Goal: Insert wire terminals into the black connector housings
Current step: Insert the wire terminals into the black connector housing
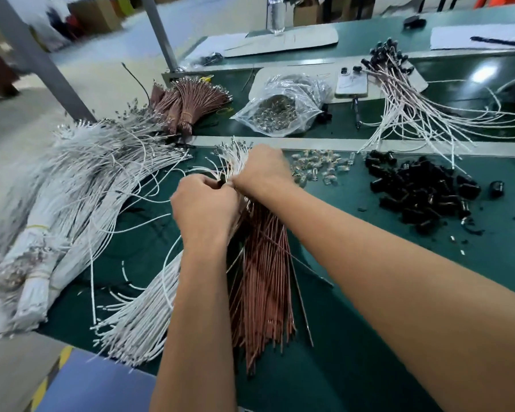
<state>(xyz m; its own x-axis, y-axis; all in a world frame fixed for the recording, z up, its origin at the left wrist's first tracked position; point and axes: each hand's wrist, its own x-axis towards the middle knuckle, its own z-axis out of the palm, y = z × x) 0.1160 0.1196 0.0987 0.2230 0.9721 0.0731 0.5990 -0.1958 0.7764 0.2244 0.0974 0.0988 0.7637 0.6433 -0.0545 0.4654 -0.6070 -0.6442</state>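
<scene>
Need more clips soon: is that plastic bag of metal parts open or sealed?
Open: the plastic bag lies on its side, mouth gaping toward the camera, metal parts showing inside.

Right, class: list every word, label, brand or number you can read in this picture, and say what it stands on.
None can be read.
Clear plastic water bottle: label too blurred.
White sheet with faint marks: marks too small.
White smartphone lying face down: no legible brand.

Loose black connector housings (419,193) lie heaped on the desk (354,337), well right of the grip. Brown wires (262,281) and white wires (137,319) fan out beneath it.
</scene>
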